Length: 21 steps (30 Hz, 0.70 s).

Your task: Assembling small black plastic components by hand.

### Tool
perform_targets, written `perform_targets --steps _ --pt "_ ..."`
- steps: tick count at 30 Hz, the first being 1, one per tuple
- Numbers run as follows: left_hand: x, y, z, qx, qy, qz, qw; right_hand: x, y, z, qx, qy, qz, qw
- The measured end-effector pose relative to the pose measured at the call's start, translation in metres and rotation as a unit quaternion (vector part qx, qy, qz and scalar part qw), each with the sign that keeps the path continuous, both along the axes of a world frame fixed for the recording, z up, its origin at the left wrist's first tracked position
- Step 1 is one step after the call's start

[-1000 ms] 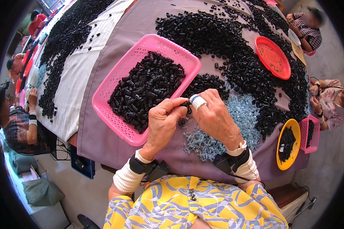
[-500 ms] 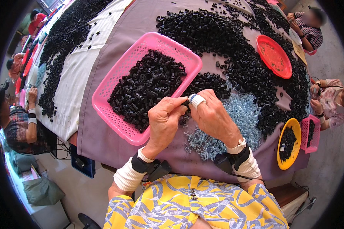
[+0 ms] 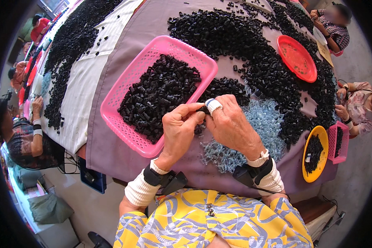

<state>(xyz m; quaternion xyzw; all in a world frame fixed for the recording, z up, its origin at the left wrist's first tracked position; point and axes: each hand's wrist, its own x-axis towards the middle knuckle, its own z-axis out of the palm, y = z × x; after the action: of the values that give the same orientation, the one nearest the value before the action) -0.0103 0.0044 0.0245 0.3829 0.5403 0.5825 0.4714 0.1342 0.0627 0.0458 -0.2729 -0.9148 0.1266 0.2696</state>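
My left hand [image 3: 181, 130] and my right hand [image 3: 231, 124] meet fingertip to fingertip over the near side of the table. Pinched between them is a small black plastic part [image 3: 204, 109], mostly covered by the fingers. A white band wraps one finger of the right hand. Left of the hands, a pink perforated basket [image 3: 111, 109] holds a heap of small black plastic parts [image 3: 157, 93]. Beneath and beside my right hand spreads a pile of small, pale metal springs [image 3: 262, 124]. More loose black parts [image 3: 227, 91] lie just beyond my fingers.
Heaps of black parts [image 3: 223, 33] cover the far table. At right are a red plate [image 3: 295, 58], a yellow plate [image 3: 323, 165] and a small pink basket [image 3: 344, 151], the last two holding black parts. Co-workers sit along both sides. A purple cloth [image 3: 111, 136] covers the table.
The view has shifted very slightly. Both hands stay together with fingertips pinched on the small black part; nothing else has plainly moved.
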Motion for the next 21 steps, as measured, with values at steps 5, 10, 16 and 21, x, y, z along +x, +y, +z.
perform_targets --steps 5,10,16,21 --pt "0.002 0.002 0.008 -0.014 -0.061 -0.014 0.998 -0.003 0.002 0.000 0.065 -0.007 -0.045 0.997" --pt "0.001 0.005 0.002 -0.056 -0.176 -0.042 0.982 -0.001 0.009 -0.007 0.077 0.028 -0.045 0.996" --pt "0.000 0.004 -0.001 -0.100 -0.200 -0.101 0.969 0.008 0.012 -0.010 0.046 0.046 -0.038 0.997" --pt "0.000 0.005 -0.005 -0.105 -0.266 -0.130 0.949 0.009 0.008 -0.006 0.004 0.027 -0.042 0.999"
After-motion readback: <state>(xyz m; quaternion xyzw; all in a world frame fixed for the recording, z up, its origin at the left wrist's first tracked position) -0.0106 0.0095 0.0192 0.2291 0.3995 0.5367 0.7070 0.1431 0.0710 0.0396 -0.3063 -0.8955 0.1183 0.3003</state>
